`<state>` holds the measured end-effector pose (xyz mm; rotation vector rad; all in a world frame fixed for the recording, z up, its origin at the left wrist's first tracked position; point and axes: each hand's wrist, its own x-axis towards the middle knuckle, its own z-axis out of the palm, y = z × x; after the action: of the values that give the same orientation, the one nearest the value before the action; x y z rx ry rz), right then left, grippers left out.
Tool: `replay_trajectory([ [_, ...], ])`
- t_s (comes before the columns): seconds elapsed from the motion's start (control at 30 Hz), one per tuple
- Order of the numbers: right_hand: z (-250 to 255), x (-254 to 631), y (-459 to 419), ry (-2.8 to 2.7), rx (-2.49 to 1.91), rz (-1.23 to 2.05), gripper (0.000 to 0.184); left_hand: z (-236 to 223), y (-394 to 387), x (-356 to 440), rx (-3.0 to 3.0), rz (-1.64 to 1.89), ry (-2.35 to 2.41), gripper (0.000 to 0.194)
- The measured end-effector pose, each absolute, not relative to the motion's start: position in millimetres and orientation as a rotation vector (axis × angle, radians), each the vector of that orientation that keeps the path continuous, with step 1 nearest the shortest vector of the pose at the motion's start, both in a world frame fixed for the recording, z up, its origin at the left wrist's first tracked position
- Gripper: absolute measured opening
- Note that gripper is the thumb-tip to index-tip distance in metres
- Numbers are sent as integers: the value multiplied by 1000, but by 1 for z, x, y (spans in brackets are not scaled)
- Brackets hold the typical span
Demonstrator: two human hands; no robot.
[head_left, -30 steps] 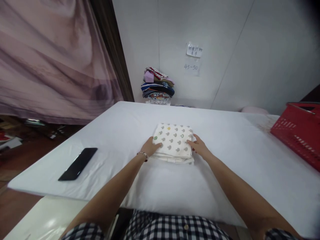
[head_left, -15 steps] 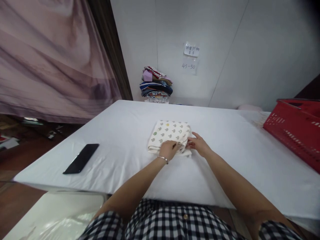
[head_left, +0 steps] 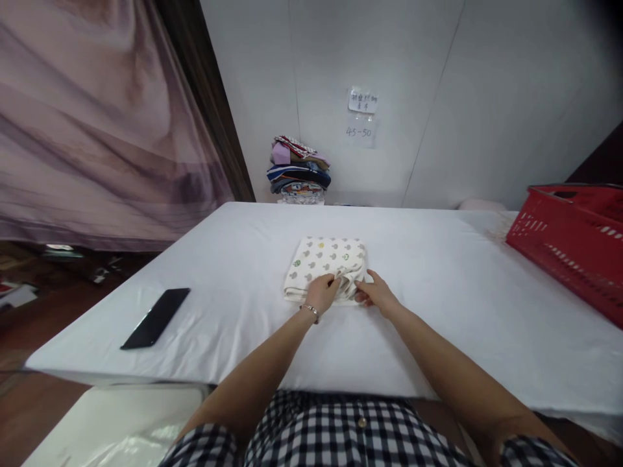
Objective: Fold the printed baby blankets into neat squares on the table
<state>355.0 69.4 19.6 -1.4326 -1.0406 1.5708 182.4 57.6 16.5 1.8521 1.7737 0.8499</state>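
A folded white cloth [head_left: 324, 256] printed with grey, yellow and green tree-like motifs lies on the white-covered table [head_left: 428, 259]. Its near right part is bunched into creases between my two hands. My left hand [head_left: 322, 293], with a bracelet at the wrist, is closed on the front edge of the cloth; its fingertips are partly hidden by the fabric. At the front right corner, my right hand [head_left: 377, 295] pinches the cloth with bent fingers, one finger lifted away from the rest.
A black phone-like slab [head_left: 156, 318] lies on the table at left. A red plastic basket [head_left: 569, 240] stands at the right edge. Behind the table is a stack of folded fabrics [head_left: 299, 172] against the wall. A pink curtain [head_left: 97, 130] hangs at left.
The cloth's near right part has become more bunched. My right hand has moved left and slightly toward me, from the cloth's right side to its front corner. The view has shifted slightly.
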Motion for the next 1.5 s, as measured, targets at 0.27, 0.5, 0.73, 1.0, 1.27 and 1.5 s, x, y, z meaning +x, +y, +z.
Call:
replay_trajectory([
  [0.27, 8, 356, 64, -943, -1290, 1592, 73, 16, 56, 181, 1904, 856, 1732, 35],
  [0.5, 15, 360, 60, -1156, -1389, 1382, 80, 15, 52, 181, 2034, 878, 1623, 29],
  [0.73, 14, 359, 60, -1084, -1293, 1461, 77, 12, 52, 182, 2131, 826, 1573, 26],
  [1.0, 9, 357, 61, -1071, -1345, 1447, 86, 11, 52, 184, 2143, 853, 1585, 31],
  [1.27, -5, 364, 59, -1033, -1254, 1476, 85, 5, 39, 192, 2414, 894, 1558, 32],
  [1.5, -1, 362, 55, -1103, -1282, 1428, 79, 2, 31, 204, 2603, 606, 1648, 37],
])
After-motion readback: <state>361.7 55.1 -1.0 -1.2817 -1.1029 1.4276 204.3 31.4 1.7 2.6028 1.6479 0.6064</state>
